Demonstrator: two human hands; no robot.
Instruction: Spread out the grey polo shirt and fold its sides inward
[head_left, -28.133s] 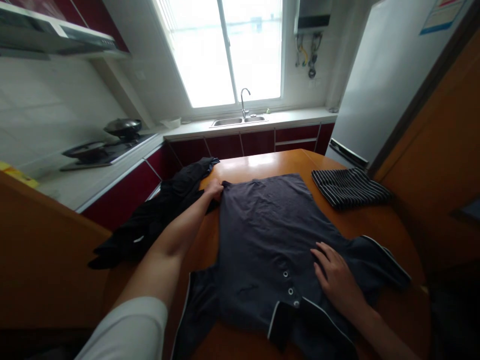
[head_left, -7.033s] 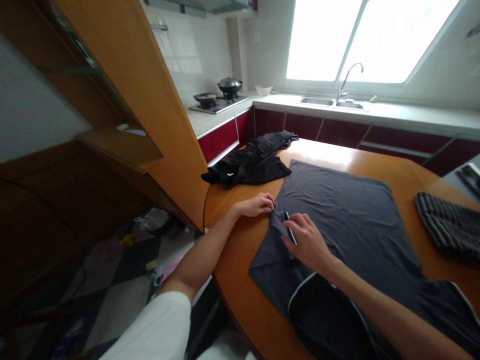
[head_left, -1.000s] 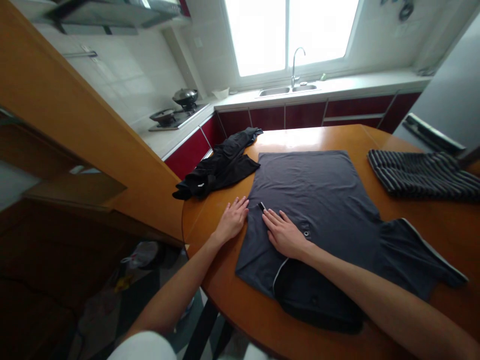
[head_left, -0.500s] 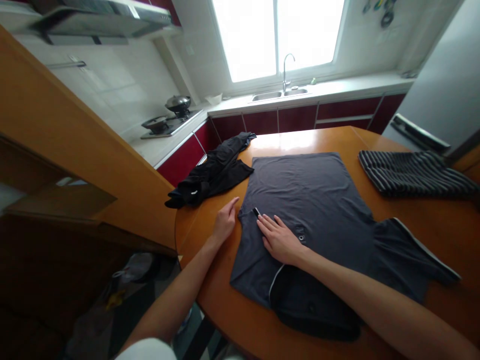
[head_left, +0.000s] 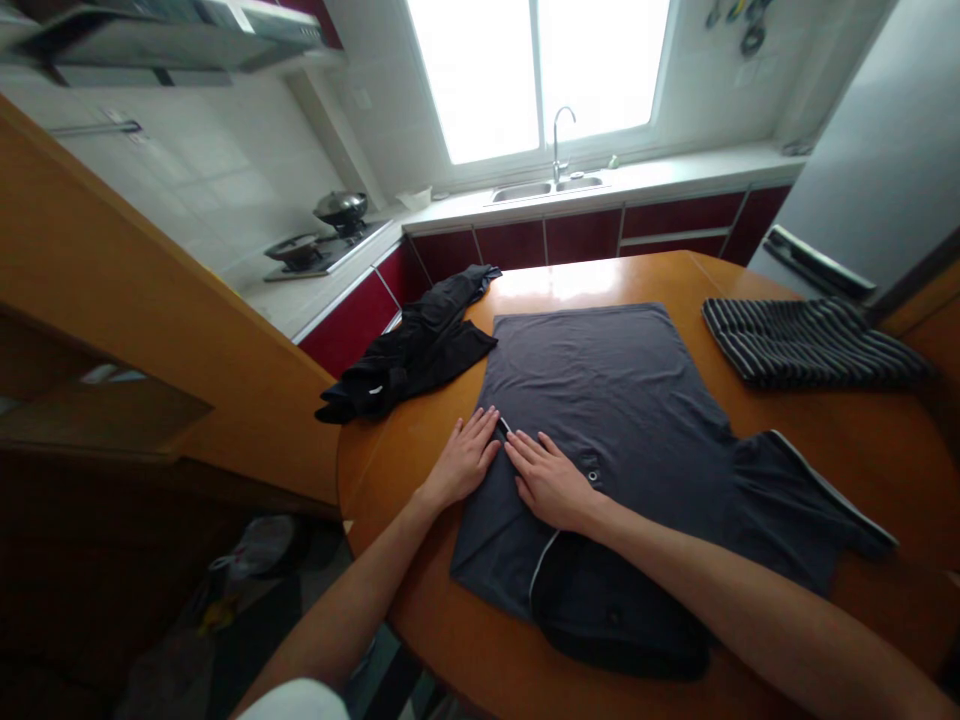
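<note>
A dark grey hooded shirt (head_left: 600,370) lies spread on the wooden table (head_left: 420,460), its hood (head_left: 615,610) toward me. My left hand (head_left: 463,458) rests flat on the shirt's left edge, fingers stretched out. Close beside it, my right hand (head_left: 551,480) also lies flat on the fabric, fingers extended. A small black-and-white strip on the cloth shows between the fingertips of both hands. The one visible sleeve (head_left: 810,495) reaches out to the right with white piping along its end; the left sleeve appears folded in.
A crumpled black garment (head_left: 412,350) lies at the table's left edge. On the right sits a folded striped cloth (head_left: 810,345). Beyond the table are a counter with a sink (head_left: 525,191), a stove with a pot (head_left: 341,208), and a fridge (head_left: 847,170).
My left hand has moved from the bare table beside the shirt onto its left edge and flattened there. The right hand stays in place on the fabric. The view has shifted slightly.
</note>
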